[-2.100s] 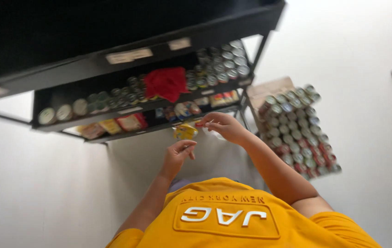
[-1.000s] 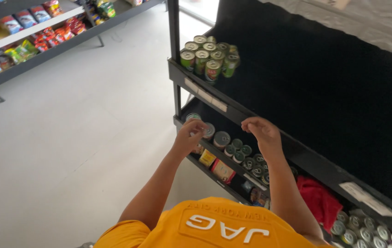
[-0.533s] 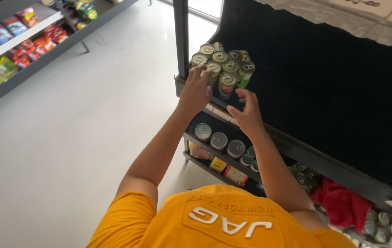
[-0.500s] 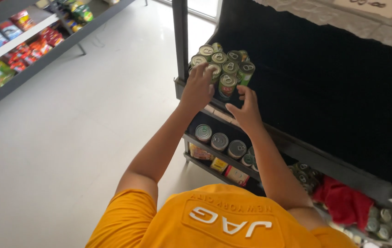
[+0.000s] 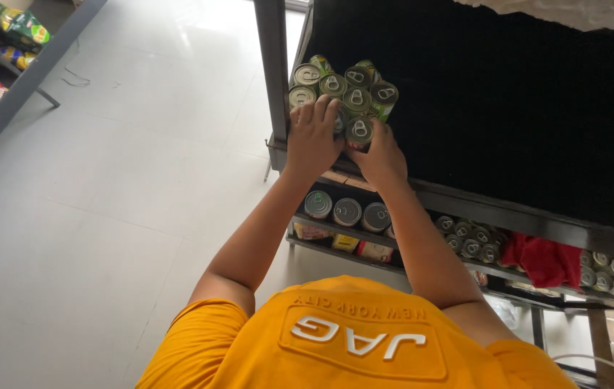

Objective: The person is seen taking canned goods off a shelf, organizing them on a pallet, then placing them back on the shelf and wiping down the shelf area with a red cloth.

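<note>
Both hands work at the cluster of green cans [image 5: 343, 90] that stands at the left end of the top shelf [image 5: 480, 205], just above the middle of the frame. The left hand [image 5: 314, 137] lies flat against the near cans with its fingers spread and draped over their lids, so its grip presses on the group rather than closing round any single can. The right hand [image 5: 379, 155] sits just beside it, lower and to the right, with its grip pinching the nearest can [image 5: 359, 132] at the front of the cluster, thumb and fingers around its side below the pull-tab lid. To do this well, the pinched can should probably go in upright and snug against its neighbours, while the spread hand steadies the rest so none tips toward the shelf's front lip or the grey post [image 5: 274, 65] at the left. A slow push looks wiser than a shove, since the cans stand touching and close to the edge. Silver-lidded tins [image 5: 347, 211] line the lower shelf beneath the forearms, and a red cloth [image 5: 541, 259] lies farther right.
</note>
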